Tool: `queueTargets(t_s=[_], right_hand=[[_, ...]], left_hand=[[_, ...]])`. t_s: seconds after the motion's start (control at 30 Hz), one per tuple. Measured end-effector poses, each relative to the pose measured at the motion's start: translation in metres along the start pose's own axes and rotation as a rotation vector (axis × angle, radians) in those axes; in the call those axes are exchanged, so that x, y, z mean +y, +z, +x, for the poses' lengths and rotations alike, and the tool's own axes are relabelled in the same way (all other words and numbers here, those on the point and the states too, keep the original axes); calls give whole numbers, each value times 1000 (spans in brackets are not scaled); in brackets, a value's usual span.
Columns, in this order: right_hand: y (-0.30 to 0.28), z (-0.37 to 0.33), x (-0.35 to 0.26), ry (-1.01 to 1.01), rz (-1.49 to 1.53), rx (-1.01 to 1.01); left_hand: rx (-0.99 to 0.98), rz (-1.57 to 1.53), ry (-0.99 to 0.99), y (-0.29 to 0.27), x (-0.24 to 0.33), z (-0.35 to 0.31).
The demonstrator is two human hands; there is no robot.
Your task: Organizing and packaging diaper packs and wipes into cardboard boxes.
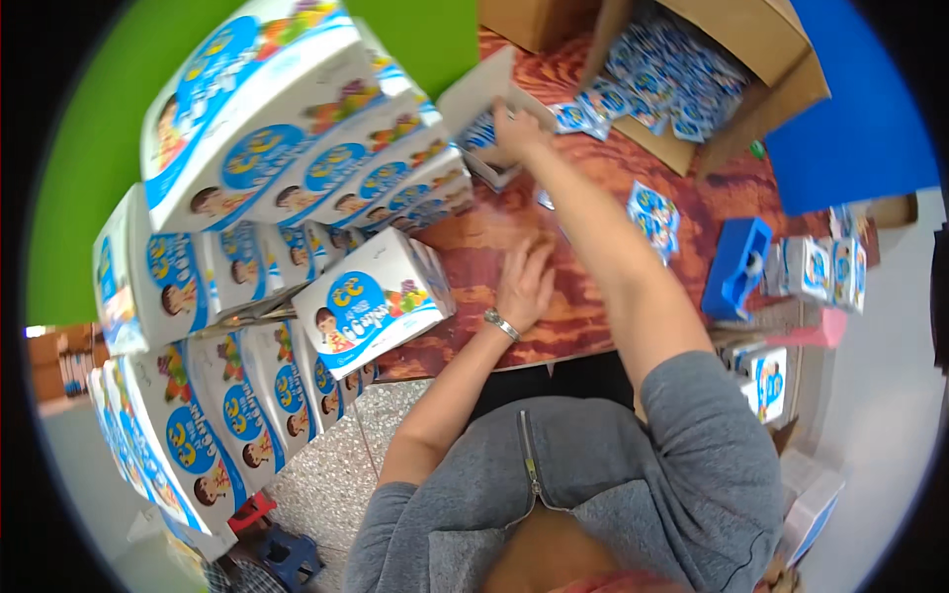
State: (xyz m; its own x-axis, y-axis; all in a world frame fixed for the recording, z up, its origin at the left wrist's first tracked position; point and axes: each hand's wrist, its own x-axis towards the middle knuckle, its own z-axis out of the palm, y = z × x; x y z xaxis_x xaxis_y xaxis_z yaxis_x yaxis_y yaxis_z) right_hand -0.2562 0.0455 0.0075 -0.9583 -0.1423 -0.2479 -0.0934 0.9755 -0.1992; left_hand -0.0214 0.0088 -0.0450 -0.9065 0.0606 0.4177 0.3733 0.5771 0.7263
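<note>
Head camera: single wide fisheye view, upright.
Worn as the left unit of a pair, it faces down; the grey-clad torso [593, 445] lies nearest, left hand [526, 285], right hand [521, 134] and desk [583, 328] beyond.

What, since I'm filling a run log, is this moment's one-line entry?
right hand: at open white box | left hand: palm-down over red-brown table | brown carton: open, holding blue-white sachets

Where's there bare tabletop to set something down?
Bare tabletop shows between the left hand and right forearm, and between the loose sachets and blue tape dispenser. Crowded: left, stacked white boxes; far side, right hand, open box, sachet-filled carton.
</note>
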Motion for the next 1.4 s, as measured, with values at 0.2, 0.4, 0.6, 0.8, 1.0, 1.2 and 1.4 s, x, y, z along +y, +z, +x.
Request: queueTargets(t_s=[0.2, 0.4, 0.6, 0.8, 1.0, 1.2, 1.4], right_hand=[[-76, -46, 134, -271, 214, 254], [7, -100, 292, -194, -92, 110], [-18, -108, 283, -213, 227, 179], [-29, -144, 251, -305, -42, -220], [-23, -159, 257, -426, -179, 124], [-12, -122, 205, -454, 340, 200], [22, -80, 112, -159, -82, 57]], left_hand=[[-56, 64, 63, 16, -9, 6], [-277, 207, 250, 57, 14, 36], [-483, 401, 237, 70, 15, 28], [-418, 409, 237, 54, 4, 6], [-432, 397, 186, 36, 13, -10], [-527, 410, 139, 34, 25, -34], [-533, 372, 132, 36, 26, -40]])
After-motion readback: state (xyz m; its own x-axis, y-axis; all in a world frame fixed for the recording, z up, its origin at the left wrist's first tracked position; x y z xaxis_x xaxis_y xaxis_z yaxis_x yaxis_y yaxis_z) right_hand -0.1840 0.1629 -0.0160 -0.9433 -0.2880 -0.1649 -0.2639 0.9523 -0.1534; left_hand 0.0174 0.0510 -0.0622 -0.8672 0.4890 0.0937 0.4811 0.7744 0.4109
